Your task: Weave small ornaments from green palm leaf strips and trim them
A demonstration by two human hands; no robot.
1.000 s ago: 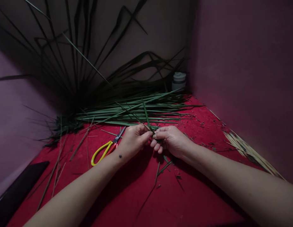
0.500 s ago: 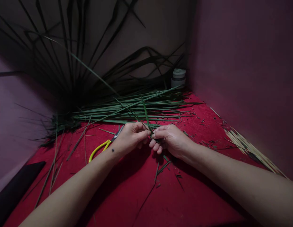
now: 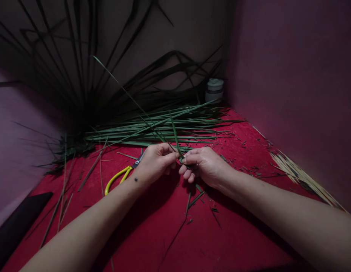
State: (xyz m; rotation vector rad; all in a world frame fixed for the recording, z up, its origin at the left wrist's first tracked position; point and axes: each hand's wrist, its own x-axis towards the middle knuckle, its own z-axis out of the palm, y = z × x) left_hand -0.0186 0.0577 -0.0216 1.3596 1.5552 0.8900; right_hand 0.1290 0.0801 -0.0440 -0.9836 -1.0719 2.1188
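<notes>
Both hands meet over the red surface (image 3: 153, 234). My right hand (image 3: 202, 164) pinches a green leaf strip (image 3: 174, 132) whose upper end sticks up above the fingers. Close beside it, my left hand (image 3: 161, 158) is closed, thumb against forefinger, on the same strip where it bends between the hands. A long thin end of leaf (image 3: 121, 87) rises from the fingers toward the upper left. The part inside the hands is mostly hidden. Just left of my left wrist lie scissors with yellow handles (image 3: 117, 177), their blades partly behind the hand.
A pile of long green leaf strips (image 3: 130, 132) lies behind the hands, with dark fronds (image 3: 87, 75) rising at the back. A lidded white container (image 3: 214, 90) stands in the far corner. Pale thin sticks (image 3: 302, 177) lie along the right wall; a black object (image 3: 19, 223) is at left.
The long thin leaf end has drawn in, its tip now lower and nearer the hands. Both hands keep their pinch in nearly the same spot. The view has shifted slightly.
</notes>
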